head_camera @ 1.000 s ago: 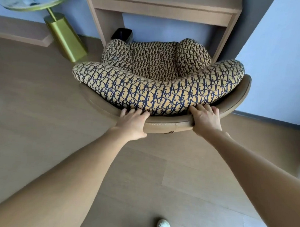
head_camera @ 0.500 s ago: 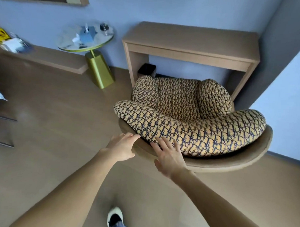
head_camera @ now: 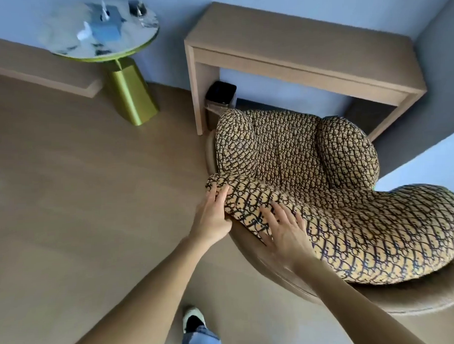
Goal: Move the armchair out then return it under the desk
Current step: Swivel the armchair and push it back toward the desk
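Your left hand grips the end of the armchair back cushion while your right hand lies flat, fingers spread, beside it, the seat facing the desk

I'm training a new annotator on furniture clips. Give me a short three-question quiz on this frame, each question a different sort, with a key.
1. True or false: the armchair is tucked fully under the desk.
2. Which part of the armchair does the left hand touch? A) the end of the patterned back cushion B) a chair leg C) the seat
3. Fill in: the small black bin stands under the desk beside its ____ leg, as the picture shows it.

Key: 1. False; most of it stands out on the floor. 2. A; the right hand lies flat on the same cushion. 3. Left.
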A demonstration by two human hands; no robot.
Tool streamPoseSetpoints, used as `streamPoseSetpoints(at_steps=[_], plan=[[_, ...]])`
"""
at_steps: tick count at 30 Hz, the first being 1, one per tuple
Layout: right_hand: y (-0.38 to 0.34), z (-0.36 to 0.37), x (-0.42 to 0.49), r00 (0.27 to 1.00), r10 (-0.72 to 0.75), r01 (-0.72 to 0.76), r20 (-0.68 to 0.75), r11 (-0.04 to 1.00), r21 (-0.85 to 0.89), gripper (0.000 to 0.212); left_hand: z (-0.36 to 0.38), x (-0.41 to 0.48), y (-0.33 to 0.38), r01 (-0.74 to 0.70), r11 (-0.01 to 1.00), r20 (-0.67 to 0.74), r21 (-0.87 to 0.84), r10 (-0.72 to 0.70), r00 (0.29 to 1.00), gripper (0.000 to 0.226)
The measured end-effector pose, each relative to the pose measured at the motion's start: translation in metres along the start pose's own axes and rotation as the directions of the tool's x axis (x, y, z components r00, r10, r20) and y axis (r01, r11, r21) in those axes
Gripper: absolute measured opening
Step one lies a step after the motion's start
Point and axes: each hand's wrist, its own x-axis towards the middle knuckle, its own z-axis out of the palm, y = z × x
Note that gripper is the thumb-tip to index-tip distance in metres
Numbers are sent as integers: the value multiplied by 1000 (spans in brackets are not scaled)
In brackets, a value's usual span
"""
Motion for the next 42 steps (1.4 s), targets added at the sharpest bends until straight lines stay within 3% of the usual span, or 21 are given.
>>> streamPoseSetpoints(at_steps=[3, 7, 13, 15, 19, 22, 28, 33, 42], plan=[[-16, 1, 31, 999, 43, -43, -14, 999, 32, 61, -18, 27, -16, 69, 989, 54, -133, -62, 997, 85], [-38, 4, 80, 994, 101, -97, -28, 990, 105, 58, -40, 64, -42, 169, 963, 259, -210, -112, 959, 80], [-58, 10, 166, 975, 219, -224, 46, 960, 169, 58, -78, 129, -72, 179, 966, 569, -184, -44, 821, 78], [-63, 12, 204, 964, 230, -252, 134, 950, 183, 56, -95, 160, -88, 142, 984, 577, -104, -56, 814, 76], [-73, 35, 288, 950, 227, -277, 217, 930, 240, 42, -119, 225, -127, 159, 984, 467, 77, -176, 866, 66], [-81, 62, 346, 922, 246, -337, 298, 890, 308, 39, -126, 278, -157, 67, 964, 464, 257, -185, 866, 62], [-83, 100, 407, 826, 299, -491, 478, 798, 350, 39, -131, 366, -174, -128, 881, 537, 455, -157, 829, 58], [-93, 131, 430, 782, 384, -581, 491, 733, 353, 50, -119, 431, -176, -368, 802, 644, 470, -27, 764, 58], [-144, 176, 457, 677, 649, -731, 348, 535, 424, 71, -77, 529, -205, -811, 489, 837, 321, 254, 485, 66]])
